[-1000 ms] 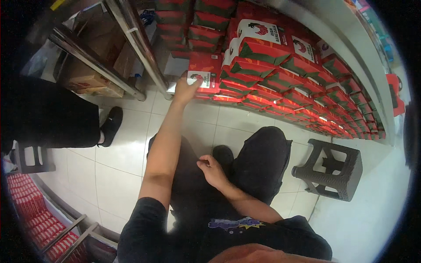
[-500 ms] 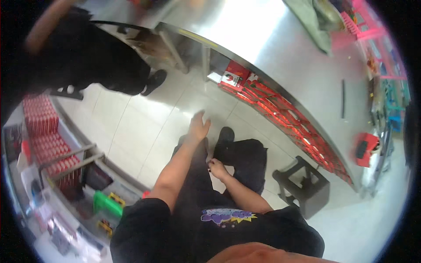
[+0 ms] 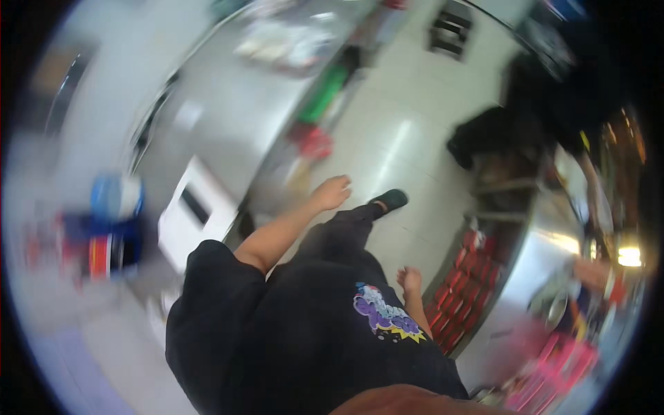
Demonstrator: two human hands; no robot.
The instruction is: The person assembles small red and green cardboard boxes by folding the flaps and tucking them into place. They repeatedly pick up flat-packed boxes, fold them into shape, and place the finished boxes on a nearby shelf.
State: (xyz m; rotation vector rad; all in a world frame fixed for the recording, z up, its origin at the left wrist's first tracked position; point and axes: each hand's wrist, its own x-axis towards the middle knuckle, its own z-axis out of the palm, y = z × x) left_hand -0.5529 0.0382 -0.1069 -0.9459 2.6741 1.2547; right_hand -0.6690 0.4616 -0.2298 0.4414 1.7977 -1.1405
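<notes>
Your view is heavily blurred. Nearest is your black shirt (image 3: pixel 304 332) with its purple print. Your right hand (image 3: pixel 409 280) hangs low with nothing in it, fingers loosely curled, just beside a low shelf of red boxes (image 3: pixel 465 287), too smeared to count. Your left hand (image 3: pixel 332 192) reaches forward over the tiled floor (image 3: pixel 394 138), fingers loose, grip empty. One dark shoe (image 3: pixel 391 199) shows beyond it. To your left runs a steel counter (image 3: pixel 228 111); a white box (image 3: pixel 195 211) stands against it.
</notes>
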